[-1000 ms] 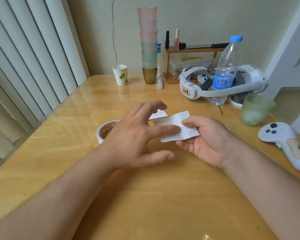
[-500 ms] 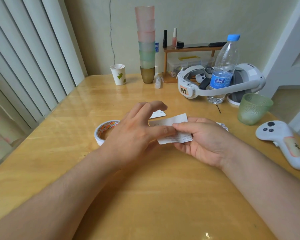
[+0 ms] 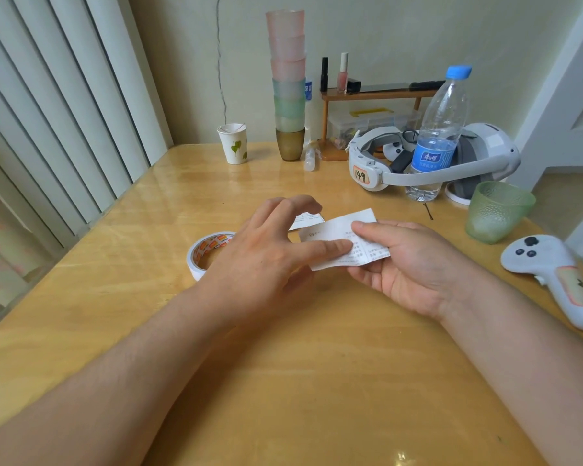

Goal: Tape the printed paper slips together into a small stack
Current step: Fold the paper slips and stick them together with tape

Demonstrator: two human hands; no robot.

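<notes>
A white printed paper slip [image 3: 330, 232] is held just above the middle of the wooden table [image 3: 283, 381]. My right hand [image 3: 408, 264] grips its right end, thumb on top and fingers underneath. My left hand [image 3: 266, 264] lays its index finger along the slip's lower left part, with the thumb tucked beneath it, pinching it. The other left fingers arch above the paper. A second slip [image 3: 308, 218] lies flat on the table behind my left fingers, mostly hidden. A roll of white tape [image 3: 202, 250] lies left of my left hand.
On the right are a green glass cup [image 3: 495, 211] and a white controller [image 3: 552, 274]. At the back stand a water bottle [image 3: 438, 136], a white headset [image 3: 418, 173], a tall stack of cups [image 3: 288, 85] and a paper cup [image 3: 234, 142]. Vertical blinds [image 3: 64, 112] line the left side.
My left thumb, spread apart below the slip a second ago, has moved up under the paper. Both hands and the slip stay in about the same place.
</notes>
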